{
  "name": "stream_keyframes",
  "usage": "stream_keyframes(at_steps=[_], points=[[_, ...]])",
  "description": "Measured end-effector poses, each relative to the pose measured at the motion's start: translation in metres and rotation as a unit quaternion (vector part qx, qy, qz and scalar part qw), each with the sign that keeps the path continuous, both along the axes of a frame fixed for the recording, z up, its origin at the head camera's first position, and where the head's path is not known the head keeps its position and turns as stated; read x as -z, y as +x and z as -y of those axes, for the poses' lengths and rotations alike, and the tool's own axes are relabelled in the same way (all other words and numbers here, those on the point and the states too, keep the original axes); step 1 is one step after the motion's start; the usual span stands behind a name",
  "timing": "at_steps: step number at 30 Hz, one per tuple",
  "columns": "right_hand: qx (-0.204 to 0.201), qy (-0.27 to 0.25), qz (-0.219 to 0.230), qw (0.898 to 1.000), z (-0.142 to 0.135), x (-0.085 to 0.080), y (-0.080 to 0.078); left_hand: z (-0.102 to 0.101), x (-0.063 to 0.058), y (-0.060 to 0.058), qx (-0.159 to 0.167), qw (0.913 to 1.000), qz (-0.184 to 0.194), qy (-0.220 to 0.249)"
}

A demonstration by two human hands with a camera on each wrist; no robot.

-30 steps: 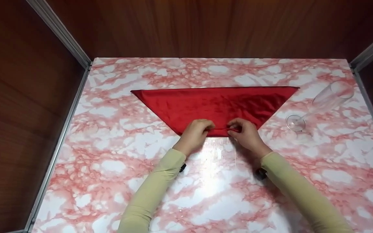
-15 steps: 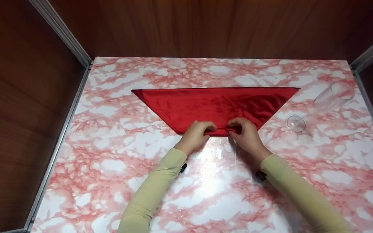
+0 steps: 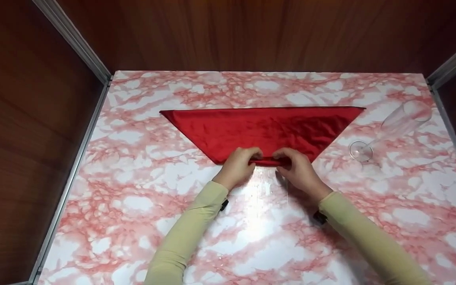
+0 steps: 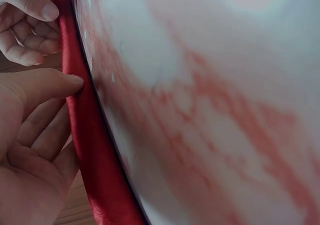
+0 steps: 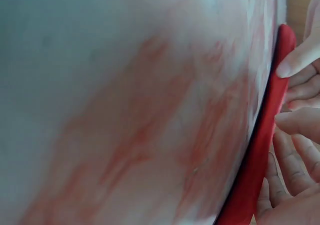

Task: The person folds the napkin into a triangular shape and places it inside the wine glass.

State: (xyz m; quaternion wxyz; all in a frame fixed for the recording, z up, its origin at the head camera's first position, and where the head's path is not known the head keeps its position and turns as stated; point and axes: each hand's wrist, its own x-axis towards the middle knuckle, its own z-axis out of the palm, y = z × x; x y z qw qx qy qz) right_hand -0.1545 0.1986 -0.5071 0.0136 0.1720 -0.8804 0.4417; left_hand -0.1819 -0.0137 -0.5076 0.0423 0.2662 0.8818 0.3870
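A red satin cloth (image 3: pixel 228 128), folded to a trapezoid, lies with its long side away from the person. Its short near edge is turned up into a narrow roll (image 4: pixel 82 105). My left hand (image 3: pixel 236 166) pinches this roll left of the middle, thumb in front and fingers behind. A short way to its right, my right hand (image 3: pixel 300 170) holds the same roll between thumb and curled fingers. Both thumbs press on the red roll in the right wrist view, where the right hand (image 5: pixel 295 180) is the lower one.
A clear stemmed glass (image 3: pixel 404 118) stands right of the cloth, its round foot on the red-and-white marbled tabletop (image 3: pixel 133 221). Dark wood panels (image 3: pixel 251 35) with metal edging close off the back and sides.
The near edge of the cloth has been rolled up slightly more. My right hand has shifted a little left along the roll; the left hand has hardly moved.
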Motion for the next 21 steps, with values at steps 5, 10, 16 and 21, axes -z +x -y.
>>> stream_keyframes(at_steps=[5, 10, 16, 21], points=[[-0.001, 0.008, 0.021, 1.0, -0.0018, 0.0015, -0.0033, 0.0002, 0.0004, 0.0006, -0.002, 1.0, 0.006, 0.006], [0.001, 0.01, 0.037, 0.999, -0.0039, 0.0018, -0.0056, 0.0013, 0.0004, 0.0001, -0.009, 0.9999, 0.009, 0.007], [-0.007, 0.001, 0.051, 0.999, -0.0054, 0.001, -0.006, 0.0031, -0.0005, 0.0003, -0.013, 0.9998, 0.013, -0.001], [-0.005, -0.013, 0.069, 0.998, -0.0058, 0.0009, -0.007, 0.0042, -0.0013, 0.0008, -0.015, 0.9998, 0.008, -0.011]])
